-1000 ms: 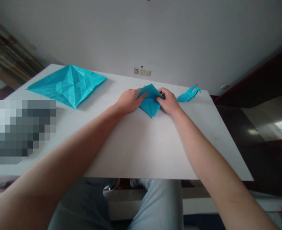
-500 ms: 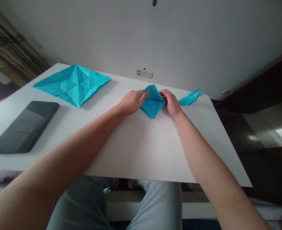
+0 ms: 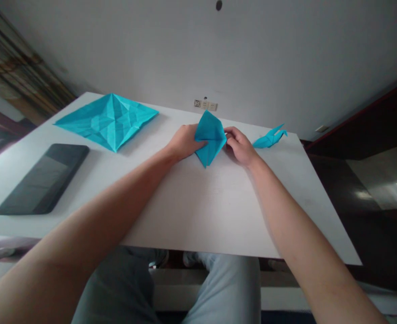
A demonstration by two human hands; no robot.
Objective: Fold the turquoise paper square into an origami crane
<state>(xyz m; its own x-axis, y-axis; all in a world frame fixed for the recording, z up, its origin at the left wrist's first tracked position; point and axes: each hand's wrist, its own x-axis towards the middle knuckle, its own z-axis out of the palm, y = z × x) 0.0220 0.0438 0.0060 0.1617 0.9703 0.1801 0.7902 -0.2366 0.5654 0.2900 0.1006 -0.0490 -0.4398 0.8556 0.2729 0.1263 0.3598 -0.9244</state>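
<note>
Tablet (image 3: 45,180) and creased sheet (image 3: 112,122) left of folded paper (image 3: 210,128), crane (image 3: 269,138) right

Scanning now: can read no word, no brand, no number, no sign anywhere in the frame! Can't spot a letter on the dark device (image 3: 45,180) at the left; can't tell on the wall sockets (image 3: 205,105), upper centre, far too small!

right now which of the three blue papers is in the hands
The folded, kite-shaped blue paper in the middle: the left hand grips it, the right hand at its edge. The creased blue diamond sheet and blue paper bird aren't held.
</note>
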